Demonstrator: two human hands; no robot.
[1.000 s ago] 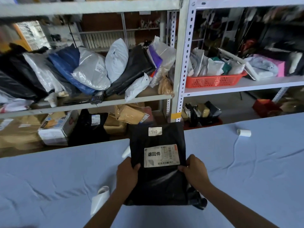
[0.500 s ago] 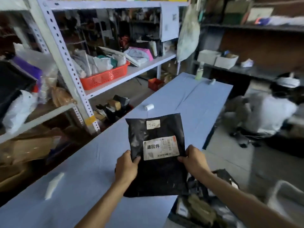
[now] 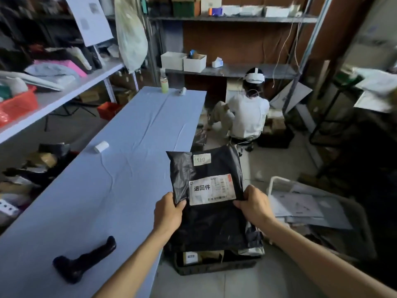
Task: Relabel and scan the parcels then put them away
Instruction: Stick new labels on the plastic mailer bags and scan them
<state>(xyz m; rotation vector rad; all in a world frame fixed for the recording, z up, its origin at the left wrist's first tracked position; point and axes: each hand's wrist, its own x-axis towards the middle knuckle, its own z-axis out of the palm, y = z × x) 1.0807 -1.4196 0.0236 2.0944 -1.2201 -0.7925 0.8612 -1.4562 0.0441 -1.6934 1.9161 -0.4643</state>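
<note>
A black plastic parcel (image 3: 212, 224) hangs upright in the air past the right edge of the blue-covered table (image 3: 111, 173). It carries a white shipping label (image 3: 211, 189) and a small numbered sticker (image 3: 202, 159) near its top. My left hand (image 3: 168, 211) grips its left edge beside the label, and my right hand (image 3: 253, 204) grips its right edge. Below the parcel a black crate (image 3: 214, 265) with other packages sits on the floor. A black handheld scanner (image 3: 83, 260) lies on the table near me.
A white label roll (image 3: 101, 146) lies mid-table; a bottle (image 3: 164, 81) stands at its far end. A person (image 3: 247, 115) in white sits on a stool beyond. Shelves with parcels and a red basket (image 3: 17, 105) run along the left. A white bin (image 3: 311, 207) with flat packets is right.
My view has swung right, away from the shelf. The parcel, still held by both hands, has moved off the table and now hangs over the floor crate.
</note>
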